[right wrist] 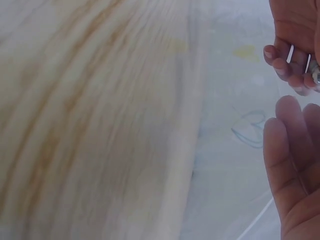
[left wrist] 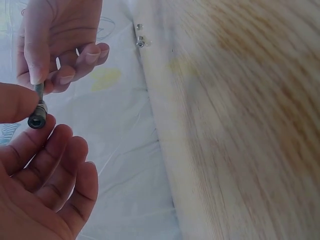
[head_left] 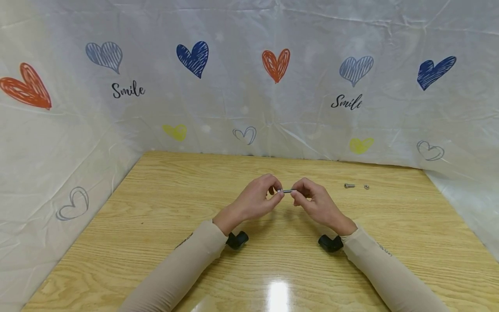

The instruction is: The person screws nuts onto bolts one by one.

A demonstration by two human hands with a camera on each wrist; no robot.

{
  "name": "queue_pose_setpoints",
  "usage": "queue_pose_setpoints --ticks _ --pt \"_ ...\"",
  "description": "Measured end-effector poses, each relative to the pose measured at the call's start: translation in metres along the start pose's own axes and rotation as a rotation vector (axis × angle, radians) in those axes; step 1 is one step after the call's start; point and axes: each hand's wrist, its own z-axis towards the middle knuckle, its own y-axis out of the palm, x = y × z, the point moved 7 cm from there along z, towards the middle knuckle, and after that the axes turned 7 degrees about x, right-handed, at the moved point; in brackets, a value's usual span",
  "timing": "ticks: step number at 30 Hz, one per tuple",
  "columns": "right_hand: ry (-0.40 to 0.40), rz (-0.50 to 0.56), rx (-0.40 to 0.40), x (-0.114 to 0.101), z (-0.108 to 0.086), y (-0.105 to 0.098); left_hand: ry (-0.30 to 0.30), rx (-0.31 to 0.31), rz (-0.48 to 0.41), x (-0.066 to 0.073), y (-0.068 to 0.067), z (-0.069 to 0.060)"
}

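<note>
Apparently mid-assembly: long bolt (head_left: 288, 191) up over tabletop (head_left: 175, 186), left hand (head_left: 258, 197) pinching head end, right hand (head_left: 317, 203) pinching shank. Pale ring (left wrist: 44, 106) behind head, possibly a threaded nut. Short bolt (head_left: 349, 186), loose nut (head_left: 366, 187) lie separate, likely undone.

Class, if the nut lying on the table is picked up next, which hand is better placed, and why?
Probably the right hand: it is nearer the nut, which lies to its right. The left hand pinches the held bolt near its head, so it could likely keep hold.
</note>
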Motion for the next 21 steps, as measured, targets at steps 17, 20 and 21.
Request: queue_pose_setpoints --ticks 17,20,21 --pt "-0.002 -0.015 -0.048 0.029 0.003 0.004 -0.033 -0.047 0.053 -0.002 -0.001 0.001" --pt "-0.01 -0.029 -0.049 0.029 0.005 0.004 -0.041 -0.048 0.059 -0.003 -0.001 0.002" --pt "-0.01 -0.034 -0.049 0.03 0.006 0.005 -0.042 -0.048 0.061 -0.004 -0.002 0.002"
